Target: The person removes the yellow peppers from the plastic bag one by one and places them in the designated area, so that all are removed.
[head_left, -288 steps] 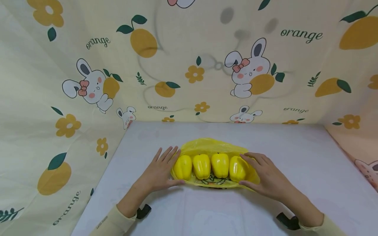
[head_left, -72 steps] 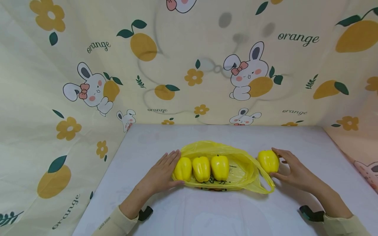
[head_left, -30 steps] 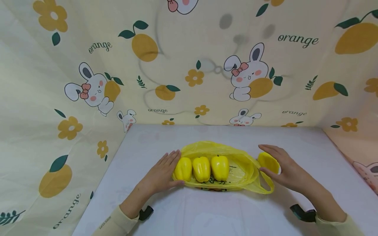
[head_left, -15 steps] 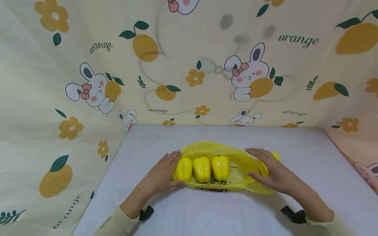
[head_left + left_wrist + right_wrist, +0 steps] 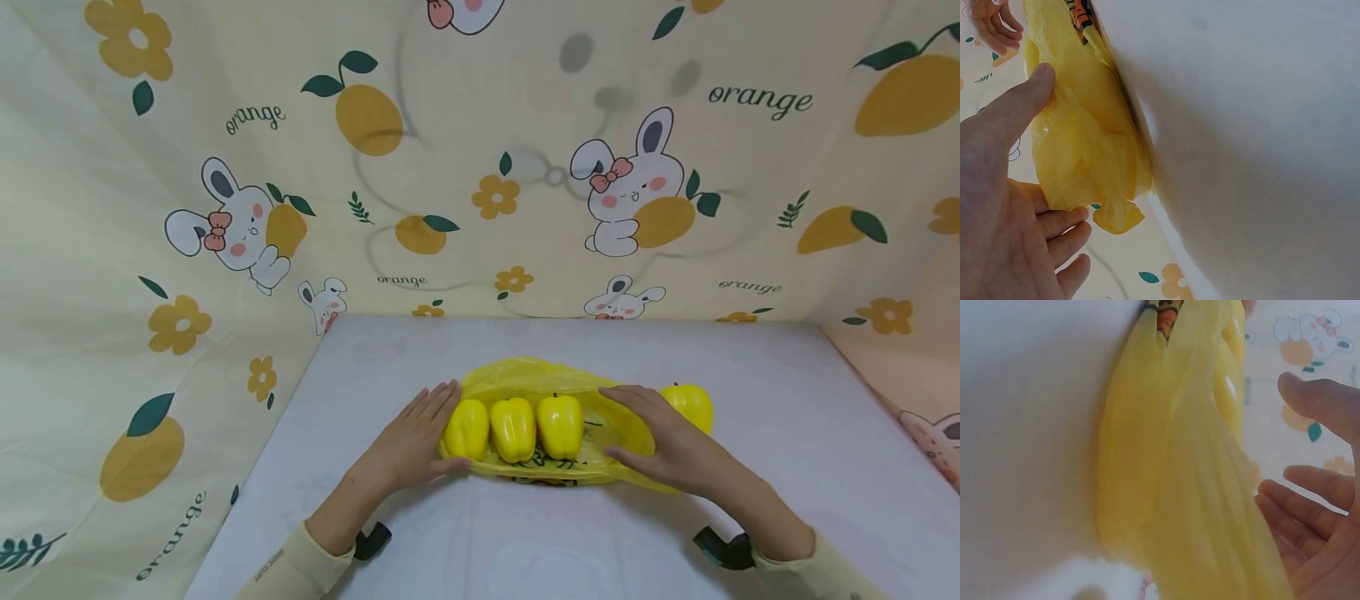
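Note:
A yellow plastic bag [image 5: 525, 377] lies on its side on the white table, its opening facing up and to the right. In it sit three glossy yellow bell peppers [image 5: 513, 431] in a row. A fourth yellow bell pepper [image 5: 693, 407] stands on the table just beyond the bag's right end, partly hidden by my right hand. My left hand [image 5: 408, 437] rests along the bag's left end, fingers extended, its thumb touching the bag in the left wrist view. Over the bag's right end, my right hand [image 5: 675, 442] is spread, with nothing between thumb and fingers.
White table [image 5: 525, 542] surrounds the bag. A patterned cloth [image 5: 465, 125] with rabbits and oranges rises behind it and along both sides. Black wrist cameras [image 5: 372, 542] hang below each wrist.
One pepper has gone from the bag to the table on its right, gripped by my right hand on the way. That hand has let go and moved back left over the bag. Left hand barely moved.

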Available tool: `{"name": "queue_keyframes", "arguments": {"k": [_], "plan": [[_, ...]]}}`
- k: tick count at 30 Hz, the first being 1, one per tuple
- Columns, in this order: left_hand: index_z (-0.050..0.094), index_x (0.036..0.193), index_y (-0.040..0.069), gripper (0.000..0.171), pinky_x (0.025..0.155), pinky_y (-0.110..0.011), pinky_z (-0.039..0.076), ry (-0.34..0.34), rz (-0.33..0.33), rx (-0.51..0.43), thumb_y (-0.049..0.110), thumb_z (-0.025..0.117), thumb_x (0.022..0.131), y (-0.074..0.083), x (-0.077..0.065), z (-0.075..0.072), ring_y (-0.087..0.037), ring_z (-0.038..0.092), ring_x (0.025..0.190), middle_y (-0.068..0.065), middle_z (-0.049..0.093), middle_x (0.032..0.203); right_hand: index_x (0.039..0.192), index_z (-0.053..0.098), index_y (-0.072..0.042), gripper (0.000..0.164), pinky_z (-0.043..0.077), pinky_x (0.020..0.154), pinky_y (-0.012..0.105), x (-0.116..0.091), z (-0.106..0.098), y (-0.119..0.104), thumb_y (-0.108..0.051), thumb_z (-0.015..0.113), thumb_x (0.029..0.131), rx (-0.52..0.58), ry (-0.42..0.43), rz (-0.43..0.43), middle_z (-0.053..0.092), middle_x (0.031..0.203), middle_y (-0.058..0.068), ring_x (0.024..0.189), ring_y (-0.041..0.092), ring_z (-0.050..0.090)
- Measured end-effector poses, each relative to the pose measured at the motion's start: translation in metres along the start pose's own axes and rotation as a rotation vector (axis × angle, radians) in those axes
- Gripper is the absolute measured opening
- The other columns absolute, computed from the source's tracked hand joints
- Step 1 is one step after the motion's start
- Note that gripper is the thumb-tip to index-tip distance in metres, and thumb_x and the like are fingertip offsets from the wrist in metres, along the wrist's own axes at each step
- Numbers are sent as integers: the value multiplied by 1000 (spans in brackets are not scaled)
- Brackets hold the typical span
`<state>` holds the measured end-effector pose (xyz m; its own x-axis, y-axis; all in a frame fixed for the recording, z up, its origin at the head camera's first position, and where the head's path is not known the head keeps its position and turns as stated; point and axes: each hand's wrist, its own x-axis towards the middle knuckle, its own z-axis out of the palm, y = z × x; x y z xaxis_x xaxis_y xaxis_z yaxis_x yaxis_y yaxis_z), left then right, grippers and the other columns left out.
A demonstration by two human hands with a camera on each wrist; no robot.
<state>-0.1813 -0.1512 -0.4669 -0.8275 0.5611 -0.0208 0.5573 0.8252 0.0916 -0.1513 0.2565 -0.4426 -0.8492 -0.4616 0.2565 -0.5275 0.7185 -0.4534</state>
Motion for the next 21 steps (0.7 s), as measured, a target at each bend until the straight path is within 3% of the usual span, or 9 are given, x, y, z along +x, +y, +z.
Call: {"name": "queue_keyframes", "arguments": {"k": [21], "plan": [[19, 172, 4, 112, 135, -45, 14, -13, -8, -13, 70, 68, 95, -1, 1, 0, -26, 19, 166, -11, 19, 179, 156, 51, -10, 80, 52, 110, 64, 16, 27, -8, -33, 90, 90, 28, -24, 1, 56, 155, 13, 141, 40, 53]]}}
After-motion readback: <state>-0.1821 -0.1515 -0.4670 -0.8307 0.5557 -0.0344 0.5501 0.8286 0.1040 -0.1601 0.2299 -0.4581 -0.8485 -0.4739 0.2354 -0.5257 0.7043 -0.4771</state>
